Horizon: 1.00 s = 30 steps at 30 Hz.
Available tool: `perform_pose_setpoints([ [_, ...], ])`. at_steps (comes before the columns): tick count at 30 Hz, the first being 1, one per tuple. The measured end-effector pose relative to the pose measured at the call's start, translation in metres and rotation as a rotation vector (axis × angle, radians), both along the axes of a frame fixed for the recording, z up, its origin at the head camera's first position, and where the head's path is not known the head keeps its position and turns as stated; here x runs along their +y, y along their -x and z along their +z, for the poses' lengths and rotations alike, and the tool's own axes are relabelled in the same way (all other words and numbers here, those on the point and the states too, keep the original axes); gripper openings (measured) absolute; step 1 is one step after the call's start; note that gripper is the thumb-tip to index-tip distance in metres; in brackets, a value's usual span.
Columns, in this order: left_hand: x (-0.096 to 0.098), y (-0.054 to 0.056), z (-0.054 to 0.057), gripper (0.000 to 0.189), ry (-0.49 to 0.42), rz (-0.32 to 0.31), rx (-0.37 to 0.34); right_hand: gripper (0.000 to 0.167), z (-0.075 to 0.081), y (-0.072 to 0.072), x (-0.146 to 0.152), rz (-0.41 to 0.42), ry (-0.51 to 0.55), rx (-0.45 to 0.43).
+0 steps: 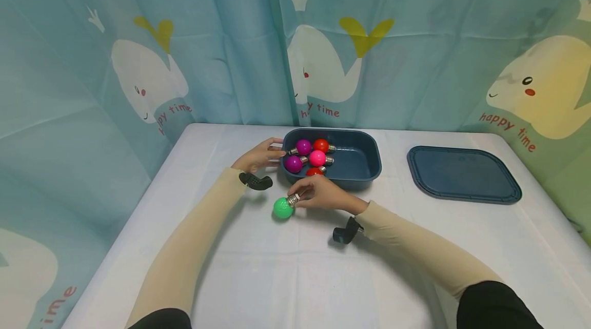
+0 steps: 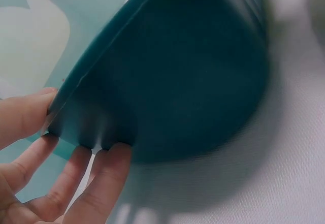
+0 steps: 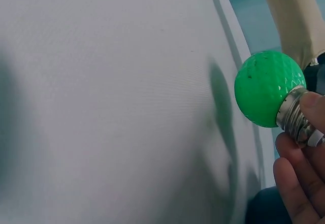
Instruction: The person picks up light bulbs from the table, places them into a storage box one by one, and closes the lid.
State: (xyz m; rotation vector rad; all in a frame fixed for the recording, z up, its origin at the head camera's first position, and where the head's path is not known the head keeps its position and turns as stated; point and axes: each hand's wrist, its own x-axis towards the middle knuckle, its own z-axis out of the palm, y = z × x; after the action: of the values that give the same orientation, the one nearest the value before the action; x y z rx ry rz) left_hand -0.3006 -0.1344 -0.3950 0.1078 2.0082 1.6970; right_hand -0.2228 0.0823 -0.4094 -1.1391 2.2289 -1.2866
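Observation:
My right hand (image 1: 323, 193) pinches a green light bulb (image 1: 283, 208) by its silver screw base, with the round part pointing left. In the right wrist view, thumb and fingers (image 3: 312, 107) close on that threaded base, and the bulb stands off from the white cloth. At the left end of a dark blue box (image 1: 365, 177), my left hand (image 1: 260, 157) grips the rim. The left wrist view shows its thumb at the rim and its fingertips (image 2: 114, 158) against the outer wall. Inside the box lie several bulbs, among them a purple bulb (image 1: 293, 164), a pink bulb (image 1: 317, 158) and a red bulb (image 1: 320, 145).
A dark blue lid (image 1: 464, 174) lies flat on the table to the right of the box. White cloth (image 1: 258, 277) covers the table. Behind and to the left hangs a teal curtain (image 1: 240, 62) printed with whales.

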Motion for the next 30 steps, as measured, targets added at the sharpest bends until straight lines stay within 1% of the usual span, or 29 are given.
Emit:
perform_pose_setpoints([
  [4,0.001,0.000,0.000,0.055,0.002,0.008,-0.007,0.027,0.004,0.001,0.005,-0.001,0.010,0.024],
  [7,0.001,0.001,-0.001,0.055,-0.009,0.014,-0.015,0.028,0.009,0.001,0.008,0.001,0.017,0.024],
  [18,0.000,0.000,-0.001,0.053,-0.003,-0.007,0.008,0.030,0.041,0.001,0.022,0.026,-0.030,0.022],
  [22,0.000,-0.001,0.000,0.054,0.000,-0.005,0.006,0.028,0.054,0.001,0.029,0.019,-0.046,0.062],
  [25,0.001,-0.002,0.001,0.054,0.008,-0.003,0.005,0.028,0.066,0.002,0.035,-0.001,-0.075,0.102],
  [30,0.000,-0.001,0.002,0.054,0.009,0.004,-0.002,0.027,0.084,0.006,0.044,-0.032,-0.097,0.146],
])
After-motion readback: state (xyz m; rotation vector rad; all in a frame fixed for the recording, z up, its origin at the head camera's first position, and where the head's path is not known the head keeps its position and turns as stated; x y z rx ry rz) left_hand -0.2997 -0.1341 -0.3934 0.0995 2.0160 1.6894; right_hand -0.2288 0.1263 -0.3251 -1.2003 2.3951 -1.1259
